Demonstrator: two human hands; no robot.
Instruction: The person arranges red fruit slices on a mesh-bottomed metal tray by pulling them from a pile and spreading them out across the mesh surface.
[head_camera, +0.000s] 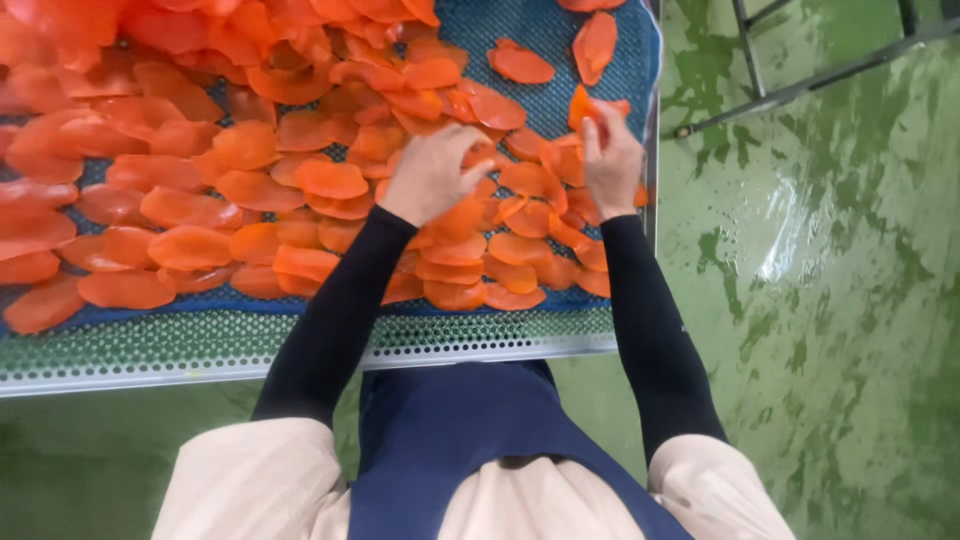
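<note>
item: left hand (432, 172), bare, black sleeve to the wrist. lies palm-down on the heap of thin, glossy orange fruit slices (250, 190), fingers curled loosely into the pile; whether they pinch a slice cannot be told, as the back of the hand hides them.

item: right hand (612, 160), same black sleeve. fingers closed on a single orange slice (581, 104), lifted just clear of the others near the tray's right edge, apparently to part it from its neighbours.

item: the slices, overlapping thickly on the left and middle, thinner toward the far right corner, where a few lie singly and apart on bare mesh.

item: blue mesh mat (560, 40) under the slices, laid on a perforated metal tray (300, 345) whose near rim shows bare; this surface likely lets air pass.

item: navy apron (470, 440) over pale sleeves, pressed close to the tray's near edge.

item: wet green floor (830, 300) to the right, glaring; dark metal frame legs (790, 80) beyond. nothing blocks either hand except the crowded slices themselves.
</note>
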